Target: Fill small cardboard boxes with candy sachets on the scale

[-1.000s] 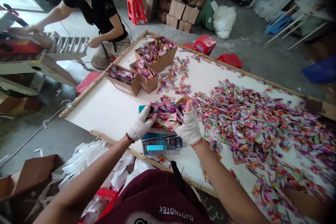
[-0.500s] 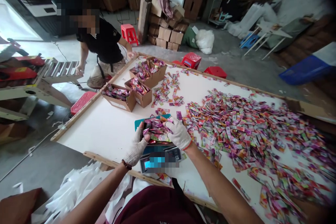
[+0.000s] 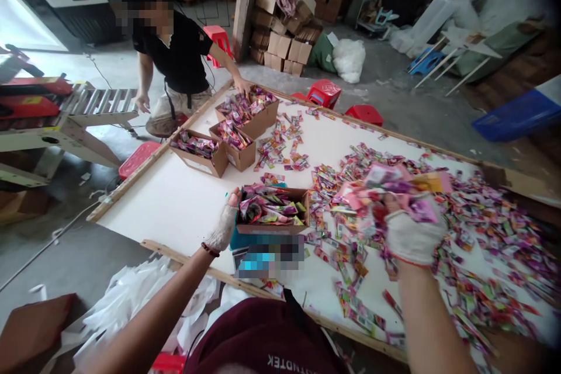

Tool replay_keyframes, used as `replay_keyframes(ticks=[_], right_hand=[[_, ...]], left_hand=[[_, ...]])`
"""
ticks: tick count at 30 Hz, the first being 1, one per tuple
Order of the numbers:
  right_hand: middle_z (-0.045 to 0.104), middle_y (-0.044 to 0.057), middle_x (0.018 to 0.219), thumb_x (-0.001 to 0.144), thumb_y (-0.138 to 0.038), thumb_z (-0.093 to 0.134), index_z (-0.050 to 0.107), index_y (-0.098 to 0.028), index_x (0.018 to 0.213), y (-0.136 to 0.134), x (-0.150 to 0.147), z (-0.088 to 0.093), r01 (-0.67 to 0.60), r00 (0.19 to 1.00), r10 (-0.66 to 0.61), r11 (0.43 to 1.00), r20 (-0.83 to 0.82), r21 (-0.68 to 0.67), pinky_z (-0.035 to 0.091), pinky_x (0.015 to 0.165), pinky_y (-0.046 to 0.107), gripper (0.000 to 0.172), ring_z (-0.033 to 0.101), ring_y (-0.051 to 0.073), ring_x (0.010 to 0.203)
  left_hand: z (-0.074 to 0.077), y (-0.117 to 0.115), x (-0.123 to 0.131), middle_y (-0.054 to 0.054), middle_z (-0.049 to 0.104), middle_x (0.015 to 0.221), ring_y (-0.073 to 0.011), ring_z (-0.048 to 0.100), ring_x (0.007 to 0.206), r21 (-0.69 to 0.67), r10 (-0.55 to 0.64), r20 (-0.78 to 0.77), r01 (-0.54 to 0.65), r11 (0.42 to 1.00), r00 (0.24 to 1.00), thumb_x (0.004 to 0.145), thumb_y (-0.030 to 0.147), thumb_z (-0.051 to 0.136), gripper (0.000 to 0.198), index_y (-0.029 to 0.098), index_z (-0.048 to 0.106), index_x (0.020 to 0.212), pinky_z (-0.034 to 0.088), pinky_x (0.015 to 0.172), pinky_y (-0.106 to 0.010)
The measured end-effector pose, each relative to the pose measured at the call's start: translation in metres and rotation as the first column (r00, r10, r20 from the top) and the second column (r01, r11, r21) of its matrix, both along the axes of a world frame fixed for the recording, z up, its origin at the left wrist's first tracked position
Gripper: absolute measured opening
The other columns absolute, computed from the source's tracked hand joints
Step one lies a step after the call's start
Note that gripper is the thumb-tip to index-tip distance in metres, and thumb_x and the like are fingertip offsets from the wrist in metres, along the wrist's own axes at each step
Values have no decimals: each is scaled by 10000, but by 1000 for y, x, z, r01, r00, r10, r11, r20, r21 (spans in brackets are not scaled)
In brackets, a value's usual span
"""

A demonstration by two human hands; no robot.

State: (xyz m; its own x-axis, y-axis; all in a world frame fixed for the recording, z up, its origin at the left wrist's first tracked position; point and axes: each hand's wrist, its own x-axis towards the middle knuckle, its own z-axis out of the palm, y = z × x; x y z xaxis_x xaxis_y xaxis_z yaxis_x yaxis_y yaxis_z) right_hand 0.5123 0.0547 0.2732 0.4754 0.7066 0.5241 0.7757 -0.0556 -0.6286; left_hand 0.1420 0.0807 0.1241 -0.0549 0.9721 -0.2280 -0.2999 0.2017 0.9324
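A small cardboard box (image 3: 272, 228) filled with colourful sachets (image 3: 274, 204) rests on a teal-topped scale (image 3: 256, 241) in front of me. At the box's left side, my left hand (image 3: 222, 227), in a white glove with bare fingertips, holds its edge. My right hand (image 3: 414, 234), also gloved, is blurred above the large heap of sachets (image 3: 368, 181) to the right. Its fingers are closed around a bunch of sachets (image 3: 390, 187) that stick out on both sides. Part of the scale's display is pixelated.
Cardboard boxes of sachets (image 3: 205, 165) stand at the table's far left. Behind them a person (image 3: 175, 58) in black reaches into one. A wooden rim (image 3: 127, 187) edges the white table (image 3: 162, 210). Red stools (image 3: 323, 93) and a roller conveyor (image 3: 103, 108) are around it.
My right hand has left the box and moved right over the heap, now holding a bunch of sachets. My left hand stays at the box's left side. The other person's arm has reached into a box.
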Motion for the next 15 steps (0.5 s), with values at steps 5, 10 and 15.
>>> replay_keyframes(ticks=[5, 10, 15], right_hand=[[671, 189, 1047, 631, -535, 735, 674, -212, 976, -34, 84, -52, 43, 984, 67, 813, 166, -581, 526, 849, 575, 477, 653, 403, 1002], [523, 188, 1448, 778, -530, 639, 496, -206, 1457, -29, 50, -68, -116, 960, 251, 759, 125, -640, 472, 1052, 524, 766, 553, 363, 1291], [629, 154, 1318, 831, -411, 611, 536, -214, 1426, -6, 17, -93, -261, 905, 403, 778, 135, -571, 512, 997, 462, 631, 624, 314, 1183]], left_hand=[[14, 13, -12, -104, 380, 1625, -306, 287, 1528, -90, 78, -91, -86, 992, 993, 897, 694, 490, 786, 236, 430, 1533, 235, 1257, -492], [30, 46, -23, -77, 410, 1593, -316, 310, 1514, -20, 108, -163, -113, 993, 981, 901, 672, 494, 713, 298, 464, 1507, 247, 1224, -539], [42, 54, -37, -79, 430, 1569, -324, 318, 1506, 57, 167, -130, -161, 985, 977, 898, 726, 416, 724, 288, 508, 1467, 244, 1206, -556]])
